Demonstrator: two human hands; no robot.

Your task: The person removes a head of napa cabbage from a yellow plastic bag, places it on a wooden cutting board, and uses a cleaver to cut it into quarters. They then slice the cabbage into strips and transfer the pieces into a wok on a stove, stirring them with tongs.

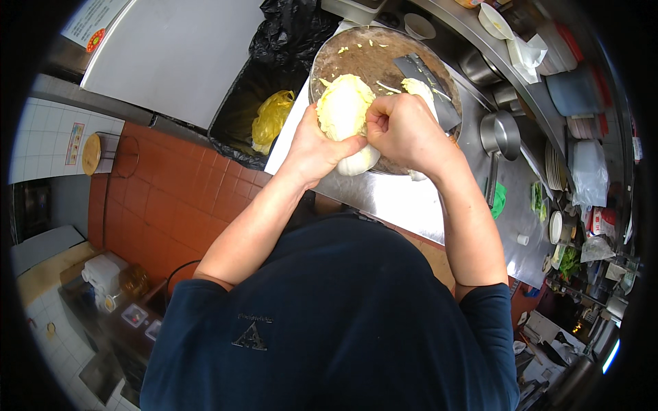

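Observation:
A head of napa cabbage, pale yellow with a white base, is held above a round wooden chopping block. My left hand grips it from the left, the thumb across its lower part. At its right edge, my right hand has curled fingers pinching the leaves; the fingertips are partly hidden. Behind the right hand lies another piece of cabbage, mostly covered by that hand. A dark-bladed cleaver rests flat on the block's right side, its handle largely hidden by my right wrist. Small cabbage scraps dot the block.
Left of the block stands a bin lined with a black bag, containing a yellow plastic bag. A steel saucepan sits on the steel counter to the right, below a crowded shelf. Red floor tiles extend at left.

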